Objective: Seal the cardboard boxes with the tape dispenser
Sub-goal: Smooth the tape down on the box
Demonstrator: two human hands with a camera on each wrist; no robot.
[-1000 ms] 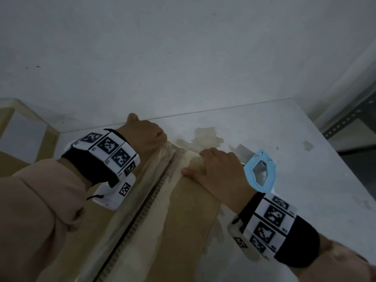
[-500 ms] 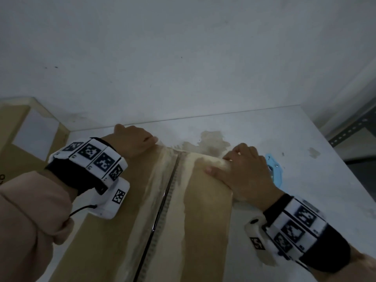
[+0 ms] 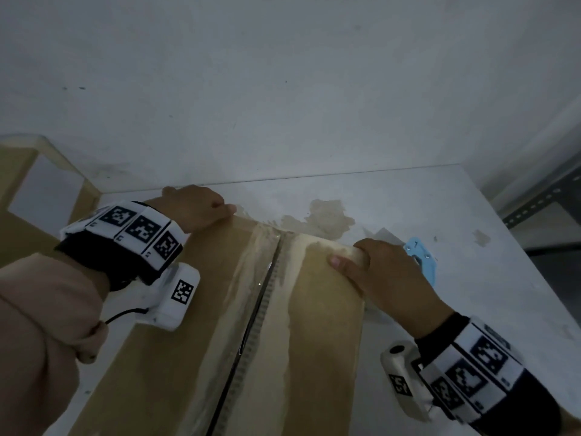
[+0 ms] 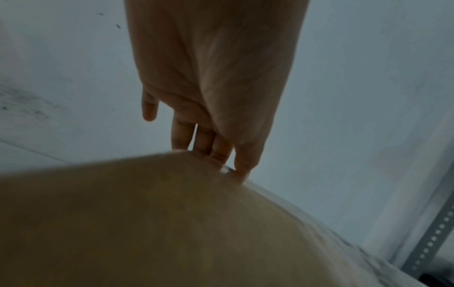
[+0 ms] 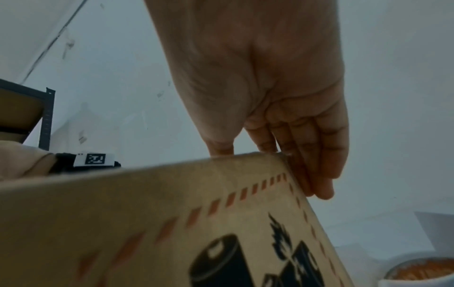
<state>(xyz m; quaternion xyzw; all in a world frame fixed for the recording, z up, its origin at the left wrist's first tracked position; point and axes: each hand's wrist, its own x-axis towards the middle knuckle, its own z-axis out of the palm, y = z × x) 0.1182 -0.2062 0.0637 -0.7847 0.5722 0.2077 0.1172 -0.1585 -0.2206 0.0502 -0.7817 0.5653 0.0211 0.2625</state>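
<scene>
The brown cardboard box [image 3: 320,309] lies on the white surface [image 3: 440,209], shiny tape over its middle gap. The left hand [image 3: 195,209] and right hand [image 3: 386,275] hook their fingers over its far edge. Slide it slowly. The blue tape dispenser [image 3: 423,256] sits behind the right hand.

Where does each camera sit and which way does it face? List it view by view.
Head: worn high, looking down on the cardboard box, both hands and sleeves, blue tape dispenser.
Left wrist: looks along the left hand to fingers over the box's far edge.
Right wrist: looks along the right hand to fingers at the box's corner.
All share the box.
</scene>
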